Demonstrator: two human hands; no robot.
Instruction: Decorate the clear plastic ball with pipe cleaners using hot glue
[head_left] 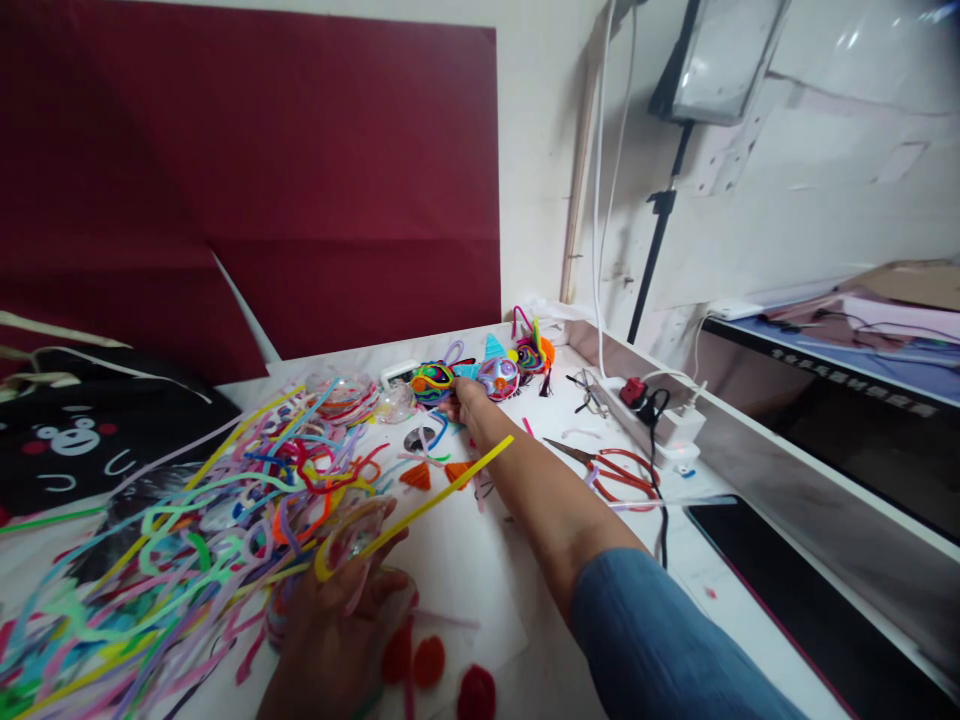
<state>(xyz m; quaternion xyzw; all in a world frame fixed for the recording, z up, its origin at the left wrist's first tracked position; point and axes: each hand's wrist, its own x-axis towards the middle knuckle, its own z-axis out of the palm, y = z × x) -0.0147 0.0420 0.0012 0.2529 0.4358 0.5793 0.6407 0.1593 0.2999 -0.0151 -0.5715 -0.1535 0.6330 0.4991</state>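
Observation:
My left hand [337, 620], low in the head view, is closed around a clear plastic shell [358, 530]. A yellow pipe cleaner [450, 497] runs from that grip up to the right. My right hand [466, 400] reaches to the back of the table, beside a multicoloured ball [433, 382] wrapped in pipe cleaners and a lilac and white one [499, 379]. Its fingers are mostly hidden, so whether they grip anything does not show. Two orange pipe-cleaner triangles [415, 476] lie nearer. Red and orange ovals [429, 661] rest by my left hand.
A large heap of loose pipe cleaners [225, 530] covers the left side. Red-handled scissors [622, 474] lie right of my forearm, near a power strip [652, 425] with a black cable. A black flat panel [795, 590] sits at the right edge.

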